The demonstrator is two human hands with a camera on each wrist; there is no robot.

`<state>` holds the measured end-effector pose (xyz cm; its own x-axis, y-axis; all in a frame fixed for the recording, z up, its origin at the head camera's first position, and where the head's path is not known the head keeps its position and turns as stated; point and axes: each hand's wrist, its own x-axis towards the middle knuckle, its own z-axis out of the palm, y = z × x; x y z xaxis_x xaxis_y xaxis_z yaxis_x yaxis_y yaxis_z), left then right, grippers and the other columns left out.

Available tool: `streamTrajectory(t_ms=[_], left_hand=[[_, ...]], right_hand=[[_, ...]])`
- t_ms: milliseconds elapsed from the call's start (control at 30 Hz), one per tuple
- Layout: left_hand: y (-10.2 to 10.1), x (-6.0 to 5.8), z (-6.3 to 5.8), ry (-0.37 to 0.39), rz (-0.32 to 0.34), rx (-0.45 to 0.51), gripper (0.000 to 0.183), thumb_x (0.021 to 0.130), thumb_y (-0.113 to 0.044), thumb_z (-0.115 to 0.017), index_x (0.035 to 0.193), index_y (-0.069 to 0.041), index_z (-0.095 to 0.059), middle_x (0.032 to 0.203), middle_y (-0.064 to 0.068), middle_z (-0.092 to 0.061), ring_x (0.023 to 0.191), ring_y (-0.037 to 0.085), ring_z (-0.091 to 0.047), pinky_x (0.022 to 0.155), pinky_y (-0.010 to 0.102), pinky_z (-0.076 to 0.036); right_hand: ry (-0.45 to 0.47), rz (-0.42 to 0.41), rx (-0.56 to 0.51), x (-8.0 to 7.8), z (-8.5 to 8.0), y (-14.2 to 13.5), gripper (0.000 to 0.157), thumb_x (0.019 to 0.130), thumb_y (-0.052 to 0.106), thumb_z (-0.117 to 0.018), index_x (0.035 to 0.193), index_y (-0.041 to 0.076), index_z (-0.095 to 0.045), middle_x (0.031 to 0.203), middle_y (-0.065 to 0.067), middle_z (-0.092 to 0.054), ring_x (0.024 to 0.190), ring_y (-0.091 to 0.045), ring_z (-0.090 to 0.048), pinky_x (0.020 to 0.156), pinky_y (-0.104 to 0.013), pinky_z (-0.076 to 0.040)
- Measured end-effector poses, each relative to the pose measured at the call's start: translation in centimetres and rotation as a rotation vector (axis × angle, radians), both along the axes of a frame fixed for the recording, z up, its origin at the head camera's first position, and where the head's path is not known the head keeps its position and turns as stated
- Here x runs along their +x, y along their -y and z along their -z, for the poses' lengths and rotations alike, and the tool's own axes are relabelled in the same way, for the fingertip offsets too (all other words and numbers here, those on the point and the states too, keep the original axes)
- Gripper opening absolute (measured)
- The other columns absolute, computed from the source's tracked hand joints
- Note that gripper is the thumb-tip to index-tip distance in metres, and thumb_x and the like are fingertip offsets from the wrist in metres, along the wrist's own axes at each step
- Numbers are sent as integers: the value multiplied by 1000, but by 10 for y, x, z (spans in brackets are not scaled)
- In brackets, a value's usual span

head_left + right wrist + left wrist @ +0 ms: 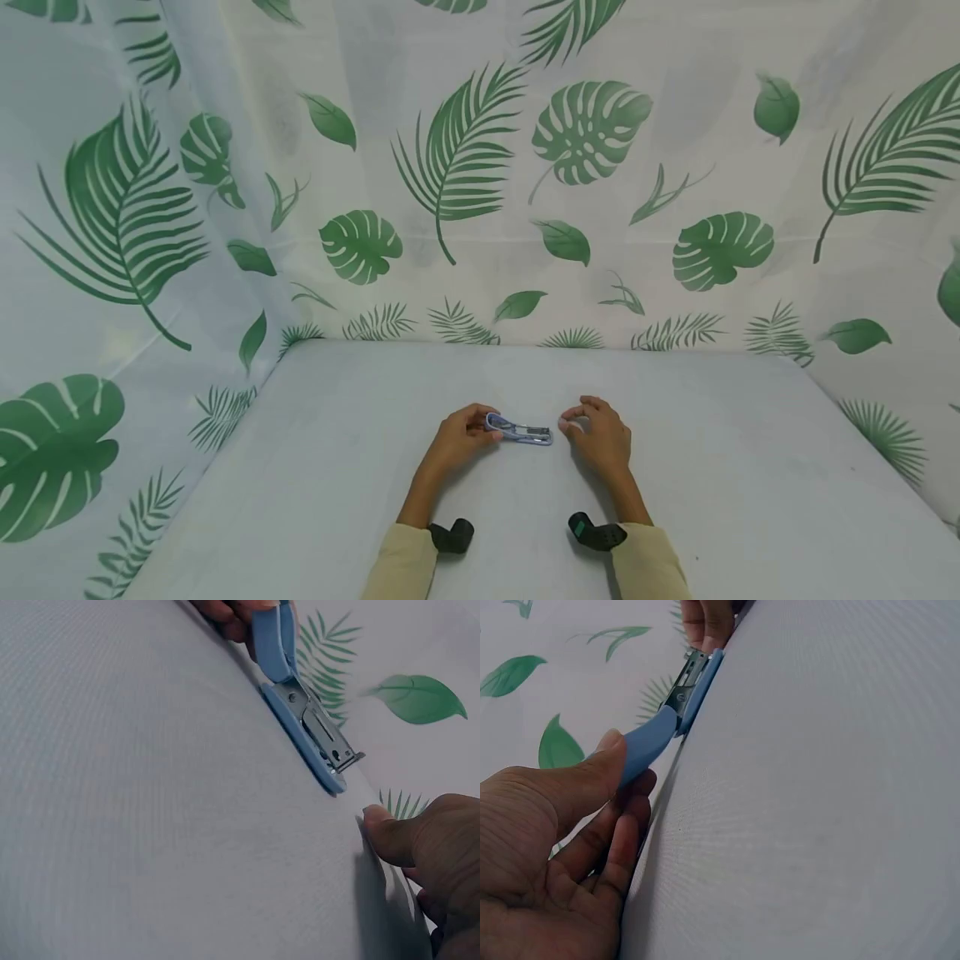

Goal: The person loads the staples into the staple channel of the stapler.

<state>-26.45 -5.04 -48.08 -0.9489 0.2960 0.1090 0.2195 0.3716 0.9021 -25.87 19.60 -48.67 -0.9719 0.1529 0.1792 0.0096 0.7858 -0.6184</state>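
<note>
A light blue stapler [517, 430] with a bare metal channel [322, 731] is between my two hands, at or just above the white tabletop. My left hand [459, 439] pinches its blue handle end [646, 746] between thumb and fingers. The blue base [304, 742] slants away from that hand towards the right. Just past the stapler's far tip is my right hand [602, 436], its fingers loosely bent and the thumb close to the forefinger. A small gap separates it from the stapler in the right wrist view, and I see nothing in it.
The white tabletop [300, 500] spreads around both hands. Behind and beside it hang pale sheets [480, 275] printed with green leaves. Each wrist wears a black camera mount, a left one [452, 536] and a right one [596, 532].
</note>
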Motion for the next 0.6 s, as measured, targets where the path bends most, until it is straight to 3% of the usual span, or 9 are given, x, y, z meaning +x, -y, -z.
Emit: streamTrajectory(t_ms=[233,433,600], left_hand=[[1,0,-1,-24,12,3,33,88,-17,-73,118,-6,-67,109,13,-70,95,19,-66,80,24,-52],[1,0,-2,-29,2,-1,32,88,-18,-73,118,-7,-67,109,12,-71,94,18,-65,79,24,-52],[0,1,0,-15,-4,-6,32,89,-20,-73,118,-8,-67,108,11,-70,93,17,-64,80,25,-51]], right_hand=[[30,6,-160,0,-5,-3,23,96,25,-61,110,8,-68,133,-16,-59,132,-36,-46,111,-60,-24],[45,20,-332,1,-3,-7,26,97,26,-62,114,6,-62,114,-15,-67,115,-31,-57,103,-50,-41],[44,19,-344,3,-2,-7,26,95,25,-64,112,4,-64,106,-15,-69,110,-30,-59,99,-48,-43]])
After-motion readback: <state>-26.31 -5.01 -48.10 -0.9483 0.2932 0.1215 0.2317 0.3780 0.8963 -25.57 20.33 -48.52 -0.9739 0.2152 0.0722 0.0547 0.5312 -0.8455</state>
